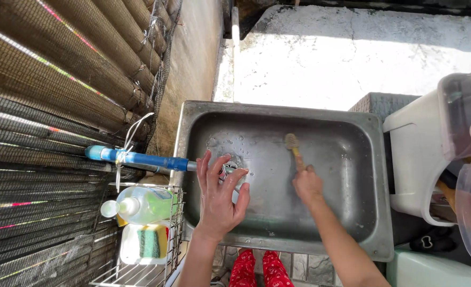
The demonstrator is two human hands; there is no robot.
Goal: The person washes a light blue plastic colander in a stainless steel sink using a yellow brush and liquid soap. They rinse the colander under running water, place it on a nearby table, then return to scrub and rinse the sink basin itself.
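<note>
Right hand [307, 183] grips brush [293, 144] mid-sink [320, 114] (roomy); left hand [219, 194] open at tap [230, 169].

One head-worn camera looks steeply down, close above the metal sink [363, 159].

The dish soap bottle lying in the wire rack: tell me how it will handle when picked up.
The dish soap bottle lies on its side, so it may roll if nudged. It looks like thin clear plastic with some greenish liquid left, so probably light and squeezable. Beside a sponge and the sink, it may be slippery.
</note>
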